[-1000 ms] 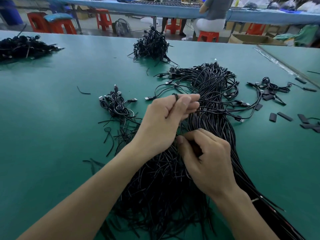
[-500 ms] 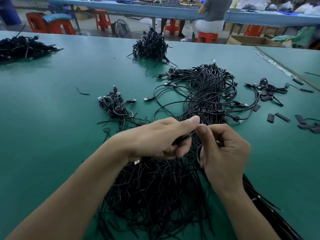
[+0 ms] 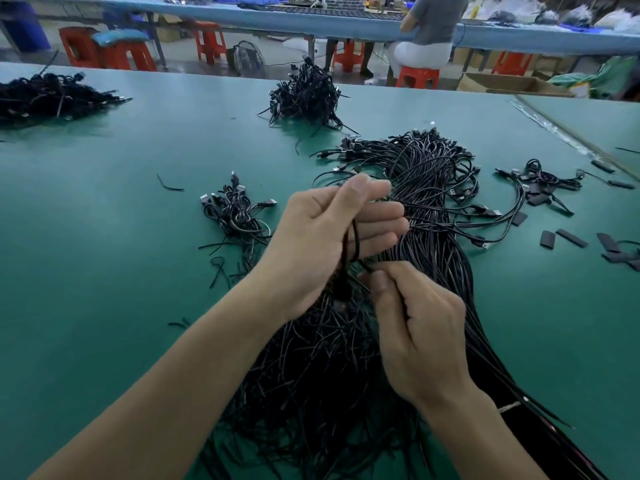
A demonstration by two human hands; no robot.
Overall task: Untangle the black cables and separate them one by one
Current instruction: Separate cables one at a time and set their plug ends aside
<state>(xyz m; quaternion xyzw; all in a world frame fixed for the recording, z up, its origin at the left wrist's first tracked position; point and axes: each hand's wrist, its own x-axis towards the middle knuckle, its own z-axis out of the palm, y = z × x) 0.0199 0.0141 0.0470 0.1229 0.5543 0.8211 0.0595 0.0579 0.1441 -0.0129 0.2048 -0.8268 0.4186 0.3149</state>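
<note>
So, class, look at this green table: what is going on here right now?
A person is sorting a large tangle of black cables spread on the green table. The left hand holds one looped cable lifted above the tangle, and the right hand pinches the same cable just below it. A small pile of coiled cables lies to the left, apart from the tangle, and another pile sits farther back. Most cables are not yet separated.

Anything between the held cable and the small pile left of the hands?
No obstacle visible. Left hand and right hand both hold the cable; only loose strands lie before the small pile. Its lower end enters the main bundle.
</note>
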